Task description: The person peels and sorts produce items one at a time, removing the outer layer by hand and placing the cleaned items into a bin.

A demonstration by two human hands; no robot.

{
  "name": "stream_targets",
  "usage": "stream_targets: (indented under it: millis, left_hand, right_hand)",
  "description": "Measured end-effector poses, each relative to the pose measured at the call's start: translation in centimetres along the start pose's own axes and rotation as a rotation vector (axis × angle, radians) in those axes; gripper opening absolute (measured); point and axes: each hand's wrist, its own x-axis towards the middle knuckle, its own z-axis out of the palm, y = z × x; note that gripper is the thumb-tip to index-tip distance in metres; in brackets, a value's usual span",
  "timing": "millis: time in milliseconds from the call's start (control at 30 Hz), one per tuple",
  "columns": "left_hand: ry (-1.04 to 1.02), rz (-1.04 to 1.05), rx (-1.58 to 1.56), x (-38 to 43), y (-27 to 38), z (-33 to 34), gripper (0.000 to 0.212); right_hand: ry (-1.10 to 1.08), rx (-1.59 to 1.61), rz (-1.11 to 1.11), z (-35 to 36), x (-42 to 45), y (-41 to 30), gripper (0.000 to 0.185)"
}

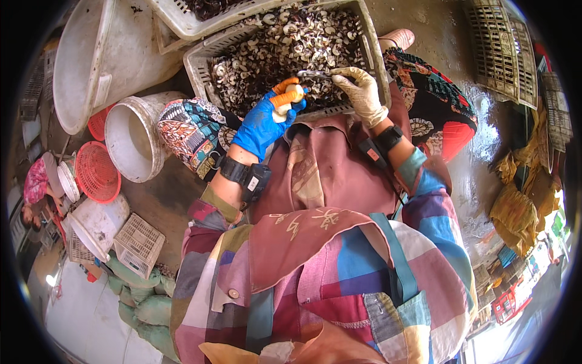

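Note:
My left hand (266, 120), in a blue glove with orange finger covers, grips pale, rounded peeled pieces (283, 108) between thumb and fingers. My right hand (362, 95), in a thin whitish glove, pinches a small metal hand tool (313, 73), possibly a peeler. The tool's tip is a little above and to the right of the pale pieces; whether they touch is unclear. Both hands are over the near side of a dirty white plastic crate (196, 77). Curled white scraps and dark peel (291, 38) lie thickly inside it.
Another white crate (182, 20) adjoins behind. On the left stand a large white tub (77, 68), a white bucket (154, 132) and a red plastic colander (97, 170). Stacked crates (500, 50) are on the right. Another person (36, 182) is at far left.

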Motion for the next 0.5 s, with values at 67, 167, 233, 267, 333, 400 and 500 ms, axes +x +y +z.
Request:
stream_targets:
  millis: [67, 167, 233, 267, 333, 400, 500]
  left_hand:
    - [0.084, -0.02, -0.096, -0.4, -0.5, 0.4, 0.03]
    - [-0.005, -0.007, -0.042, 0.0, -0.8, -0.1, 0.03]
    - [0.041, -0.004, 0.034, -0.4, -0.5, 0.2, 0.03]
    - [0.056, 0.024, 0.014, -0.4, -0.5, 0.5, 0.031]
    - [-0.021, -0.023, -0.048, 0.1, -0.4, -0.8, 0.029]
    - [-0.073, -0.017, -0.051, 0.3, -0.4, -1.8, 0.03]
    - [-0.033, 0.009, 0.025, 0.7, -0.8, -2.0, 0.033]
  right_hand:
    - [-0.095, 0.286, 0.063, 2.0, -1.4, -1.8, 0.014]
    - [-0.032, 0.3, 0.066, 2.2, -1.0, -0.6, 0.015]
    - [0.01, 0.097, 0.119, 0.3, -0.4, 0.1, 0.015]
    - [-0.007, 0.069, 0.039, 0.2, -0.4, 0.4, 0.016]
    - [-0.068, 0.174, -0.001, 1.5, -1.1, -1.2, 0.018]
    - [-0.11, 0.277, 0.11, 2.6, -1.6, -2.2, 0.018]
    - [-0.01, -0.007, 0.075, 0.4, -0.5, 0.1, 0.017]
